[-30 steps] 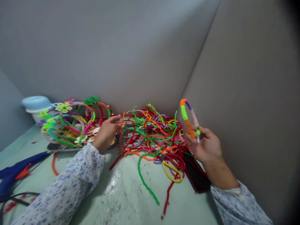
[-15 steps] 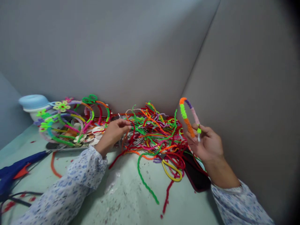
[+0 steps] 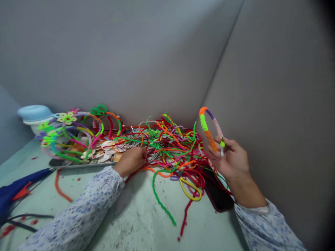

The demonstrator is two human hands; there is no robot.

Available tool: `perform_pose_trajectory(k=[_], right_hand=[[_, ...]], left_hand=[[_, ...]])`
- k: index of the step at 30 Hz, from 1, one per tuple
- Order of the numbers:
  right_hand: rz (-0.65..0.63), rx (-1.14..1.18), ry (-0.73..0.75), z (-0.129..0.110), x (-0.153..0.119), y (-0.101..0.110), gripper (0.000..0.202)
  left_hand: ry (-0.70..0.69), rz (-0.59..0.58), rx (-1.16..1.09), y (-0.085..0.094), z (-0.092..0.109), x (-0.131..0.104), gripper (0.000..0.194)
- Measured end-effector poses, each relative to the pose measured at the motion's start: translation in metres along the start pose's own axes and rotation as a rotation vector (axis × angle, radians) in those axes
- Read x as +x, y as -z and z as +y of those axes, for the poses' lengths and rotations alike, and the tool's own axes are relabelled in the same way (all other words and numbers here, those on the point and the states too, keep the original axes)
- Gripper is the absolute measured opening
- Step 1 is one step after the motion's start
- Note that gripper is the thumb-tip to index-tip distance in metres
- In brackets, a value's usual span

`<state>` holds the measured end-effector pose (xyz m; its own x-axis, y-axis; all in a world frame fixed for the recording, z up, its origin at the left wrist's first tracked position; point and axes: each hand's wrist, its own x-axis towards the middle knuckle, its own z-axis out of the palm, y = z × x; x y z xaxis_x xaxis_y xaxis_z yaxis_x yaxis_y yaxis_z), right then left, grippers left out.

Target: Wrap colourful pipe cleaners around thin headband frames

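My right hand (image 3: 232, 158) holds a headband (image 3: 205, 122) wrapped in orange, green, purple and pink, with its arch pointing up and a white bare end near the fingers. At the left edge of a tangled heap of coloured pipe cleaners (image 3: 172, 139), my left hand (image 3: 131, 160) is closed with its fingertips among the strands; what it pinches, if anything, is hidden. Behind that hand lie silvery wire hoops (image 3: 136, 134) partly under the pipe cleaners.
Several finished headbands with flowers (image 3: 67, 118) and white discs (image 3: 108, 145) lie on a tray (image 3: 86, 165) at left. Around them are a blue-lidded container (image 3: 35, 113), a blue glue gun (image 3: 22, 183), yellow-handled scissors (image 3: 190, 190) and a dark phone (image 3: 218, 195).
My left hand has moved slightly right and down, and its fingers have closed at the heap's edge. My right hand still holds the headband in nearly the same place.
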<state>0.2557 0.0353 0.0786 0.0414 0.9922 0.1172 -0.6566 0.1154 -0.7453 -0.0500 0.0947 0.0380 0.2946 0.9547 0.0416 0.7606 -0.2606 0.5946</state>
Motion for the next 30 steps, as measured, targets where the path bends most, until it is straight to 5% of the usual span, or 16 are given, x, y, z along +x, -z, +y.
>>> perform_pose_trajectory(k=[5,14,18,24,30], right_hand=[[0.011,-0.021,0.053,0.0,0.0,0.001,0.004],[-0.022,0.001,-0.107,0.004,0.0,-0.002,0.005],[-0.046,-0.052,-0.103,0.006,0.001,0.002,0.005],[-0.045,-0.432,-0.213,0.02,0.001,0.002,0.01],[-0.094,-0.485,-0.264,0.038,0.002,-0.001,0.013]], left_hand=[[0.029,0.062,-0.046,0.011,-0.004,0.005,0.013],[-0.06,0.196,-0.134,0.034,-0.002,0.009,0.014],[-0.078,0.089,-0.017,0.027,-0.001,0.006,0.014],[-0.13,-0.114,0.069,0.003,0.008,-0.001,0.013],[-0.121,-0.124,0.168,-0.019,0.013,-0.002,0.019]])
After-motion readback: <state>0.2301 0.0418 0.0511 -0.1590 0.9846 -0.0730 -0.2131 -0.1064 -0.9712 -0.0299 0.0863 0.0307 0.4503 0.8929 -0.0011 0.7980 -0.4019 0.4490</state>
